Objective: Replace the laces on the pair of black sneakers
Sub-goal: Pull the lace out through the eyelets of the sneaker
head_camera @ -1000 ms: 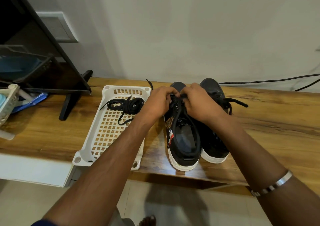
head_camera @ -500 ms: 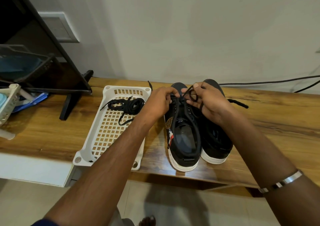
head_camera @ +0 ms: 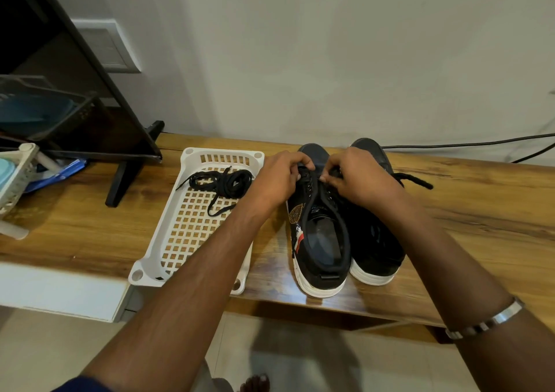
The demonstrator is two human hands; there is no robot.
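Two black sneakers with white soles stand side by side on the wooden table, toes toward the wall. Over the front eyelets of the left sneaker (head_camera: 319, 235), my left hand (head_camera: 280, 178) grips the black lace, and my right hand (head_camera: 357, 178) pinches the same lace from the other side. The fingertips nearly meet and hide most of that lace. The right sneaker (head_camera: 375, 247) lies partly under my right wrist; a loose lace end (head_camera: 416, 180) trails from it to the right. A coiled black lace (head_camera: 223, 181) lies in the white tray.
The white perforated tray (head_camera: 186, 241) sits left of the shoes, near the table's front edge (head_camera: 345, 310). A black monitor stand (head_camera: 126, 175) and a white basket (head_camera: 15, 178) are further left. Cables (head_camera: 468, 144) run along the wall at the back right.
My right hand, which had lifted a loop of lace half a second ago, has come back down close to my left hand over the left sneaker's front eyelets.
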